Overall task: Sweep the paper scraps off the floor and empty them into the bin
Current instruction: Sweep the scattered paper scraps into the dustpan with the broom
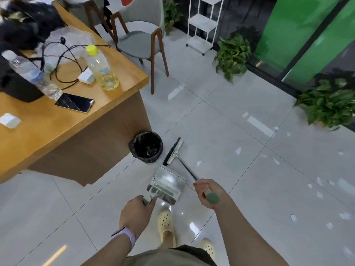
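Gripping the broom (pixel 179 158) handle, the right hand (pixel 208 191) angles its head beside the bin (pixel 147 146); the left hand (pixel 137 210) clasps the dustpan (pixel 167 184) handle nearby, while paper scraps (pixel 238 150) lie scattered rightward, unswept.

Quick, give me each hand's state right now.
Left hand: fingers curled round the dustpan handle.
Right hand: fingers curled round the broom handle.

Both hands curl closed, left (pixel 134 210) low, right (pixel 208 191) apparently slightly higher, forearms extended.
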A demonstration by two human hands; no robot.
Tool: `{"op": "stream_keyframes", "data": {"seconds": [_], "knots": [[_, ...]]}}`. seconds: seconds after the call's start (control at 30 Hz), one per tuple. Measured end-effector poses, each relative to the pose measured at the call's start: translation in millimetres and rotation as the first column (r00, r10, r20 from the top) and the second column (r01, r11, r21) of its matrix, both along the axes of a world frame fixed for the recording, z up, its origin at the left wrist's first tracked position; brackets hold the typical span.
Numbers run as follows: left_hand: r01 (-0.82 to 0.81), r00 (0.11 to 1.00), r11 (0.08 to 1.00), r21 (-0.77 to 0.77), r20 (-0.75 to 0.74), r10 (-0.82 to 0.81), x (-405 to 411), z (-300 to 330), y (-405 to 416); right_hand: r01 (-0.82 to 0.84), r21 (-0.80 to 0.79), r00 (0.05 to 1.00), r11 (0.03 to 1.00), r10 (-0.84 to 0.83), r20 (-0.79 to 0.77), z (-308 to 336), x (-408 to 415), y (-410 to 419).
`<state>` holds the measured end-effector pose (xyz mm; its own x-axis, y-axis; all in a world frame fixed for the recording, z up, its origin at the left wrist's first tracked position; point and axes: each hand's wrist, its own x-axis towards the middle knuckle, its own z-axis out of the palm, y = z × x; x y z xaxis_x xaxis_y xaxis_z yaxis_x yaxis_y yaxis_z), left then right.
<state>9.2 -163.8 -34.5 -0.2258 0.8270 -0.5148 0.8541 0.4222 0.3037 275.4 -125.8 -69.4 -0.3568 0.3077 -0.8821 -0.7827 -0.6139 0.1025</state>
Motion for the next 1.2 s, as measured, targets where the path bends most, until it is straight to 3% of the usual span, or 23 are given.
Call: {"op": "stream_keyframes", "data": {"seconds": [0.17,0.33,0.4,0.53,0.6,0.67,0.83,1.03,1.2], "knots": [[0.153,0.988,0.988,-0.037,-0.002,-0.153,18,-3,26,0.175,-0.057,0.984,0.983,-0.177,-0.019,4,48,-40],[0.240,0.969,0.970,-0.038,0.061,-0.238,43,-8,40,0.275,-0.136,0.946,0.952,-0.243,0.213,15,100,-107],[0.275,0.959,0.961,-0.030,0.079,-0.272,53,-9,45,0.286,-0.189,0.914,0.939,-0.208,0.348,14,116,-126],[0.303,0.949,0.953,-0.006,0.087,-0.302,68,-9,52,0.194,-0.282,0.781,0.940,0.026,0.624,12,127,-141],[0.293,0.952,0.956,0.024,0.081,-0.294,74,-11,54,0.182,-0.316,0.717,0.931,0.094,0.691,15,123,-148],[0.274,0.954,0.961,0.036,0.113,-0.276,82,-11,57,0.246,-0.292,0.689,0.924,0.046,0.723,17,118,-159],[0.209,0.956,0.978,0.029,0.203,-0.210,119,-3,63,0.264,-0.168,0.750,0.950,-0.092,0.655,44,111,-181],[0.131,0.960,0.991,0.021,0.246,-0.133,156,-5,56,0.257,-0.096,0.898,0.962,-0.200,0.392,77,98,-169],[-0.012,0.974,0.999,0.042,0.225,0.002,156,-2,30,0.250,-0.097,0.959,0.963,-0.232,0.164,78,67,-167]]}}
